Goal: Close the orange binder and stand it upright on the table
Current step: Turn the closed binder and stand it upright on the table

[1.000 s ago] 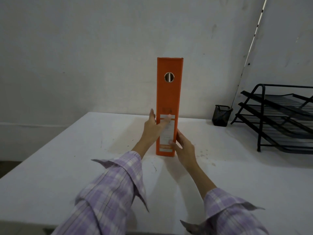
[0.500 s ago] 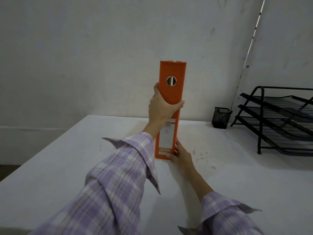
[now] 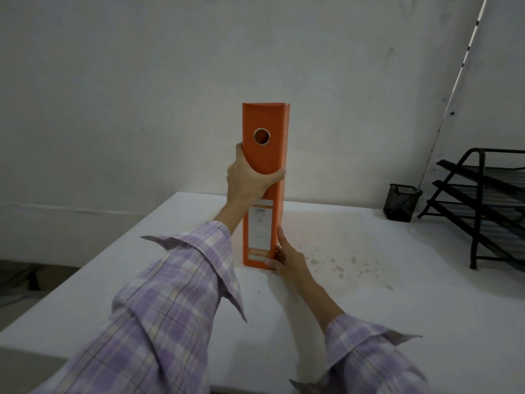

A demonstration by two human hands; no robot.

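Head view: left hand (image 3: 246,177) has moved up from the label to mid-spine, now wrapped around the orange binder (image 3: 265,155) just under the finger hole. Right hand (image 3: 287,258) still pinches the bottom corner below that grip. Binder is closed, upright on the table (image 3: 369,308), spine facing the camera. Judgement: only release remains.
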